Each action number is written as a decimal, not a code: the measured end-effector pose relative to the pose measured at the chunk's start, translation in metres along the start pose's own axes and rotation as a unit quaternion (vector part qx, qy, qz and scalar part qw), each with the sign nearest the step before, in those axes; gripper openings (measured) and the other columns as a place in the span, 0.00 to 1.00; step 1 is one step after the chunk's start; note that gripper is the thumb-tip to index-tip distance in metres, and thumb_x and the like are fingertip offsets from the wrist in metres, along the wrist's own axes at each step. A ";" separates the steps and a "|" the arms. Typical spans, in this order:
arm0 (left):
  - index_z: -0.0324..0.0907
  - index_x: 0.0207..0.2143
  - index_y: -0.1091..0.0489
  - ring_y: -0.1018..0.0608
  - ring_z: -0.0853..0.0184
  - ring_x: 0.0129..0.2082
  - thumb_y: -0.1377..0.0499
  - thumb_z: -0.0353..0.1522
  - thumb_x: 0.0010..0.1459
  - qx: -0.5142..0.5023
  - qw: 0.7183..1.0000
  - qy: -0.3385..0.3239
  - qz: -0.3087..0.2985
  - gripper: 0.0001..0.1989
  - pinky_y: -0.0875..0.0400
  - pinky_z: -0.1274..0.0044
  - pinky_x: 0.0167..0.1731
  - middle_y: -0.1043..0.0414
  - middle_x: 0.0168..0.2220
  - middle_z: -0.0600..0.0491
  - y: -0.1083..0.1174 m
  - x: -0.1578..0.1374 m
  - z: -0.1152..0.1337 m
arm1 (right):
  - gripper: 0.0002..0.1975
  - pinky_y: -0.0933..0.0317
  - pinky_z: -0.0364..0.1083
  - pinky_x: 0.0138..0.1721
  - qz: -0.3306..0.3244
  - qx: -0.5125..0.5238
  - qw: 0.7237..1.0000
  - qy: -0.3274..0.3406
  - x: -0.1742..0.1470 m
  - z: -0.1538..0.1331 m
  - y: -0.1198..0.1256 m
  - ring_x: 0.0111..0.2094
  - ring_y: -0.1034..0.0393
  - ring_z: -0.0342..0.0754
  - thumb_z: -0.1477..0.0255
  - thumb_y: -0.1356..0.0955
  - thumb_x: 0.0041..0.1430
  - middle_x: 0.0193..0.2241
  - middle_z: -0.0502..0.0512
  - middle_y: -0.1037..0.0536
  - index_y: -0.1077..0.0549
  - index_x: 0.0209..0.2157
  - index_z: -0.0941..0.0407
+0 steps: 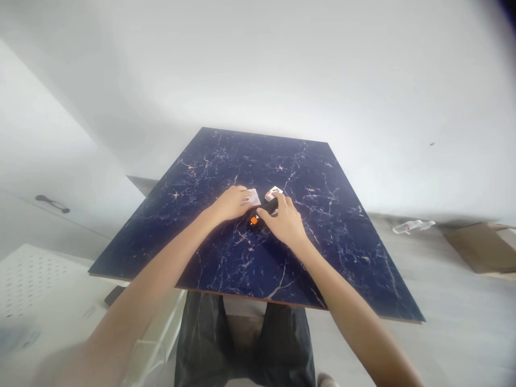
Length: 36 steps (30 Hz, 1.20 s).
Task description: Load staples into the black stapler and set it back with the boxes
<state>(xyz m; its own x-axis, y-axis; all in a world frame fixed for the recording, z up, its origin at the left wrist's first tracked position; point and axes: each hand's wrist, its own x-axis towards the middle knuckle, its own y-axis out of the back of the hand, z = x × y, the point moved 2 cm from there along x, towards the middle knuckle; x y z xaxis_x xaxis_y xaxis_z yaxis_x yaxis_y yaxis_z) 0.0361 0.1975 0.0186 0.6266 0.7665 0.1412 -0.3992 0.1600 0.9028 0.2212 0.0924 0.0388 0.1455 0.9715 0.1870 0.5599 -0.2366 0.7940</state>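
My left hand [230, 204] is closed on a small white box [253, 197] with red marks, its fingers along the box's left side. To the right, my right hand [287, 220] curls over a small black item with an orange patch [253, 220], thumb and fingers on either side of it. What exactly the black item is, I cannot make out; the hand covers part of it. Just beyond the right fingertips stands a second small white-and-red box [273, 192]. All of these are close together near the middle of the dark blue marbled table [250, 156].
A white wall rises behind the table. At the left are a cabinet with a dark handle [52, 204] and a white perforated surface [32, 279]. On the floor at the right lie a clear plastic bottle [413, 226] and a cardboard box [479, 247].
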 end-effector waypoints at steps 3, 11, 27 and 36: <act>0.40 0.52 0.25 0.25 0.51 0.51 0.44 0.45 0.68 0.089 0.995 0.041 0.035 0.21 0.32 0.62 0.54 0.26 0.47 0.40 -0.004 -0.014 0.016 | 0.25 0.32 0.57 0.49 -0.014 0.028 0.999 0.007 0.009 0.005 0.002 0.42 0.24 0.57 0.61 0.30 0.58 0.51 0.60 0.24 0.30 0.57 0.49; 0.39 0.52 0.26 0.23 0.50 0.50 0.45 0.38 0.68 0.110 0.992 0.063 0.009 0.17 0.31 0.61 0.53 0.26 0.47 0.38 -0.005 -0.044 0.046 | 0.34 0.32 0.57 0.53 -0.022 0.066 0.998 0.002 0.016 0.025 0.014 0.51 0.25 0.59 0.66 0.30 0.55 0.59 0.62 0.26 0.35 0.64 0.51; 0.44 0.60 0.29 0.24 0.53 0.56 0.31 0.40 0.56 -0.064 0.991 -0.097 -0.062 0.30 0.31 0.64 0.55 0.26 0.58 0.44 0.011 -0.019 0.033 | 0.37 0.32 0.55 0.57 -0.077 0.157 0.984 -0.037 0.014 0.039 0.010 0.54 0.24 0.56 0.68 0.30 0.57 0.60 0.62 0.25 0.39 0.67 0.54; 0.45 0.61 0.30 0.25 0.55 0.57 0.39 0.37 0.64 -0.096 0.990 -0.098 -0.024 0.23 0.31 0.64 0.58 0.27 0.60 0.45 0.008 0.022 0.036 | 0.37 0.32 0.54 0.58 -0.094 0.184 0.977 -0.049 0.014 0.038 0.013 0.56 0.25 0.56 0.66 0.29 0.58 0.62 0.62 0.27 0.39 0.67 0.54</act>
<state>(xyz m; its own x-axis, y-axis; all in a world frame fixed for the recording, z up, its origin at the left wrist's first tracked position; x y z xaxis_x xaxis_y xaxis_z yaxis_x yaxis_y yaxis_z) 0.0709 0.1936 0.0432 0.7578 0.6232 0.1933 -0.4740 0.3222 0.8195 0.2622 0.1025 0.0299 0.0795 0.9968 -0.0126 0.8371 -0.0599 0.5437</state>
